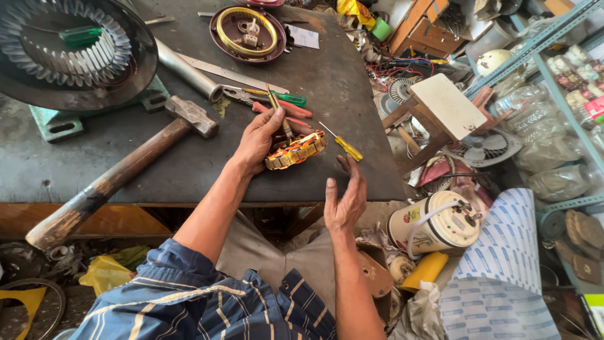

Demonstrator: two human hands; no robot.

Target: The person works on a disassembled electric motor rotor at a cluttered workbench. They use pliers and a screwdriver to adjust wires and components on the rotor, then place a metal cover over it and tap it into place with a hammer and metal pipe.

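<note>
My left hand grips a small round motor stator wound with copper coils and yellow insulation, holding it tilted on the dark worktable. A thin brass-coloured tool stands in the same hand, its tip at the stator. My right hand hovers open just off the table's front right corner, holding nothing. A yellow-handled screwdriver lies just beyond its fingers, right of the stator.
A big wooden-handled hammer lies at the left. Pliers and green and red screwdrivers lie behind the stator. A large stator sits far left, a maroon round housing at the back. Cluttered fan parts, a stool and bags fill the right.
</note>
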